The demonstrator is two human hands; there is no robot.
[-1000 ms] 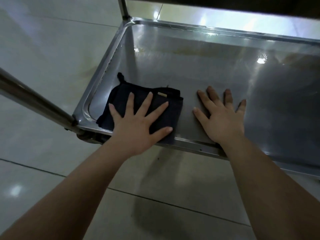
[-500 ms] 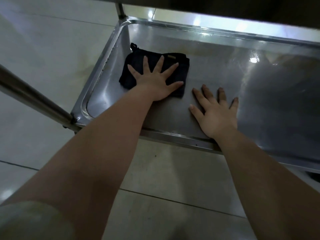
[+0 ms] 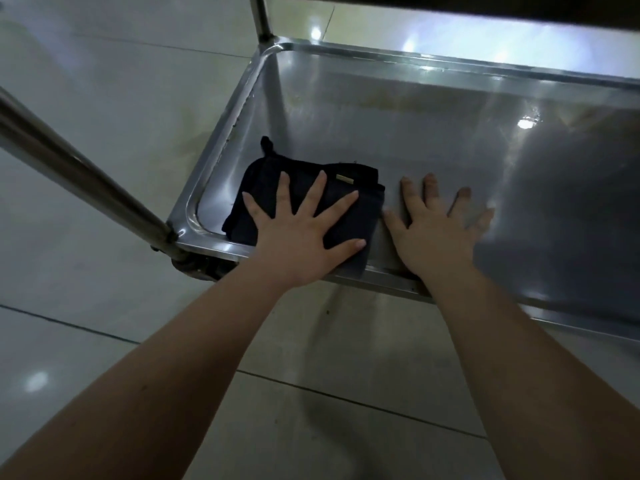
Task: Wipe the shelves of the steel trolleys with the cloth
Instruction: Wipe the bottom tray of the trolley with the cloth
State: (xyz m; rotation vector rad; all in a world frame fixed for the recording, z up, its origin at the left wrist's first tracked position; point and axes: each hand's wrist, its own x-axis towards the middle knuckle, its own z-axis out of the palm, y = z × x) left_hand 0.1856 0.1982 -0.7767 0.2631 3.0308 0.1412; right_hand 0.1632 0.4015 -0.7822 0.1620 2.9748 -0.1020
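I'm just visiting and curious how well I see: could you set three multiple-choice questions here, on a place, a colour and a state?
1. Where on the steel shelf does the cloth lie? A) near left corner B) far right corner C) centre
2. What colour is the cloth? A) white B) very dark, nearly black C) yellow
3. How is the left hand? A) clenched in a fist B) pinching a lifted corner C) flat on the cloth, fingers spread
Answers: 1 A, it sits by the near rim and left wall; 2 B, it reads dark against the grey steel; 3 C, it presses down with nothing curled.
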